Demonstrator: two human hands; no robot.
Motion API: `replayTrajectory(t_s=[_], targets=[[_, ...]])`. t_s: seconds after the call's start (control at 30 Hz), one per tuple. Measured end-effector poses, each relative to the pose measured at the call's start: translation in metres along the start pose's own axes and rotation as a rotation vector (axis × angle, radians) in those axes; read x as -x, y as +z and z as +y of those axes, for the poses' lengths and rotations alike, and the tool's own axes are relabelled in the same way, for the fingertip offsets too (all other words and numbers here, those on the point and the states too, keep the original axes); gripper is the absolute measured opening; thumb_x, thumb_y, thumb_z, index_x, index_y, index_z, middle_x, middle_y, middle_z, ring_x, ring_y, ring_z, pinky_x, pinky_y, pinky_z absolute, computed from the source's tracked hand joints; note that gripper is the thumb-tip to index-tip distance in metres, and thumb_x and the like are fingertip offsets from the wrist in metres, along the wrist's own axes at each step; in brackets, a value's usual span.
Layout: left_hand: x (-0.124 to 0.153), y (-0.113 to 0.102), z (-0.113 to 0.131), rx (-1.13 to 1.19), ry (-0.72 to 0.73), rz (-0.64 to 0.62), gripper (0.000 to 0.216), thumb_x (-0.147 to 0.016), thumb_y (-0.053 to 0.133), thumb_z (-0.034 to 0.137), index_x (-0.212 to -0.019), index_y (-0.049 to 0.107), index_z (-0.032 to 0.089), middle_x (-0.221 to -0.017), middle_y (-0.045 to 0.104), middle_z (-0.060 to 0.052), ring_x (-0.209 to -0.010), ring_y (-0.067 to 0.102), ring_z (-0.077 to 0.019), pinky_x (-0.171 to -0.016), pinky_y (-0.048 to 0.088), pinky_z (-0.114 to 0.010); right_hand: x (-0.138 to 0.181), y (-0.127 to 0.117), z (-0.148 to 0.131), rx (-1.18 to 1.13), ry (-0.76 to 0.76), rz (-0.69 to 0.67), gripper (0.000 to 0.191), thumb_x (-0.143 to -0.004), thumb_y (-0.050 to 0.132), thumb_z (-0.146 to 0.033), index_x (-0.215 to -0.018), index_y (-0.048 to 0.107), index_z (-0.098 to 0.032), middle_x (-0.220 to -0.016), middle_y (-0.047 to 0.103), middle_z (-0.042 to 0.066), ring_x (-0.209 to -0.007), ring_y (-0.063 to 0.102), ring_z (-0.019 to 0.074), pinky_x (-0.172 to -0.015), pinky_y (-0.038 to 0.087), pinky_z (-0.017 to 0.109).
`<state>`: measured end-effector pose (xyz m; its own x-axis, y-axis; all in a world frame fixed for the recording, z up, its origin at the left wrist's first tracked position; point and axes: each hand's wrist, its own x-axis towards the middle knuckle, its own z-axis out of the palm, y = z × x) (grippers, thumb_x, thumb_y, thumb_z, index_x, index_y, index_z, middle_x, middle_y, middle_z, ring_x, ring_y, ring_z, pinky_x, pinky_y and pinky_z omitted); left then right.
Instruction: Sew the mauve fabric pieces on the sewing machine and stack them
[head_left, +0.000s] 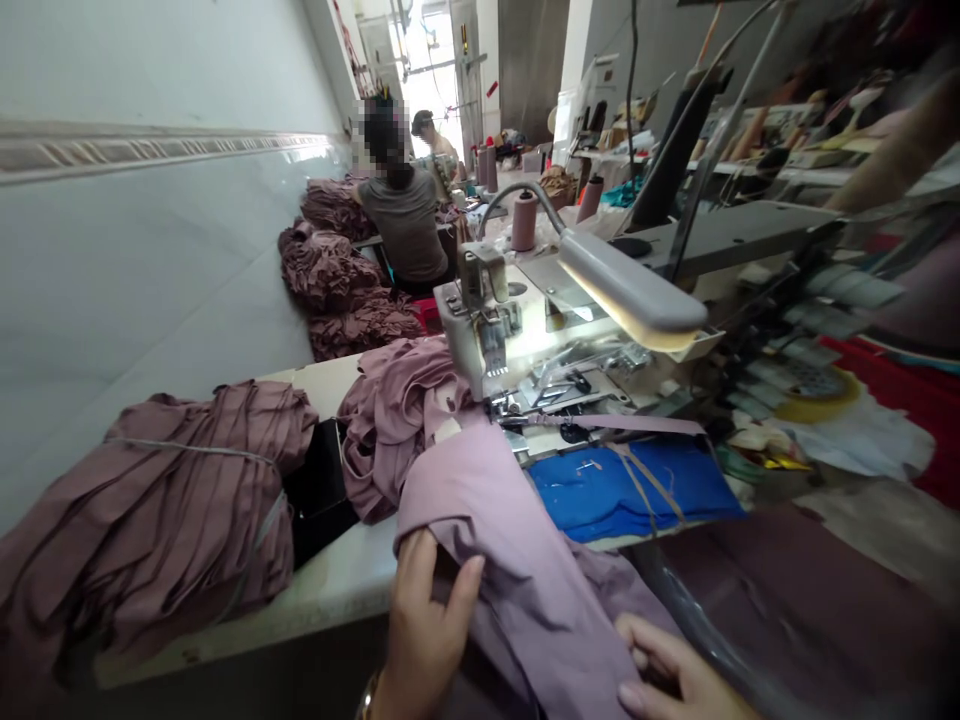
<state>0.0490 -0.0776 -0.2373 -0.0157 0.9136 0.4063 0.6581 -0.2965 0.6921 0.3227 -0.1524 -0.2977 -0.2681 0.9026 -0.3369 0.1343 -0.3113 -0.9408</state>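
Observation:
A mauve fabric piece (510,540) runs from under the sewing machine (495,330) needle down toward me over the table's front edge. My left hand (424,625) grips its left edge near the table rim, thumb and fingers pinched on the cloth. My right hand (671,675) lies on the lower part of the same cloth at the bottom of the view, fingers curled onto it. A blue pad (600,495) lies on the table beside the fabric.
A tied bundle of mauve pieces (157,500) sits at the left on the white table (337,580). A lamp (630,290) hangs over the machine. Another person (405,210) sits ahead beside more mauve piles (337,280). Thread cones (523,220) stand behind.

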Motion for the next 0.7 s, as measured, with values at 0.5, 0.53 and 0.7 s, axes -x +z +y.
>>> replayTrajectory(t_s=[0.5, 0.53, 0.7], targets=[[-0.109, 0.004, 0.007, 0.431, -0.184, -0.091, 0.023, -0.093, 0.051, 0.033, -0.105, 0.064, 0.018, -0.111, 0.067, -0.006, -0.109, 0.06, -0.0221, -0.095, 0.047, -0.034, -0.045, 0.019, -0.038, 0.015, -0.1, 0.079, 0.023, -0.07, 0.072, -0.034, -0.067, 0.054, -0.021, -0.066, 0.046, -0.004, -0.066, 0.048, 0.0173, -0.064, 0.041, 0.027], [-0.114, 0.005, 0.009, 0.496, -0.188, -0.11, 0.025, -0.093, 0.051, 0.033, -0.11, 0.062, 0.018, -0.115, 0.066, -0.006, -0.113, 0.059, -0.0225, -0.098, 0.046, -0.035, -0.047, 0.02, -0.04, -0.019, -0.099, 0.084, 0.023, -0.071, 0.072, -0.035, -0.068, 0.054, -0.02, -0.065, 0.045, -0.004, -0.065, 0.047, 0.0167, -0.063, 0.04, 0.027], [-0.128, 0.008, 0.01, 0.538, -0.138, -0.252, 0.056, -0.084, 0.063, 0.026, -0.137, 0.044, 0.022, -0.142, 0.051, -0.006, -0.134, 0.044, -0.0243, -0.115, 0.032, -0.036, -0.061, 0.028, -0.048, -0.194, -0.104, 0.152, 0.025, -0.075, 0.072, -0.039, -0.078, 0.056, -0.02, -0.068, 0.049, -0.004, -0.064, 0.049, 0.0154, -0.063, 0.04, 0.026]])
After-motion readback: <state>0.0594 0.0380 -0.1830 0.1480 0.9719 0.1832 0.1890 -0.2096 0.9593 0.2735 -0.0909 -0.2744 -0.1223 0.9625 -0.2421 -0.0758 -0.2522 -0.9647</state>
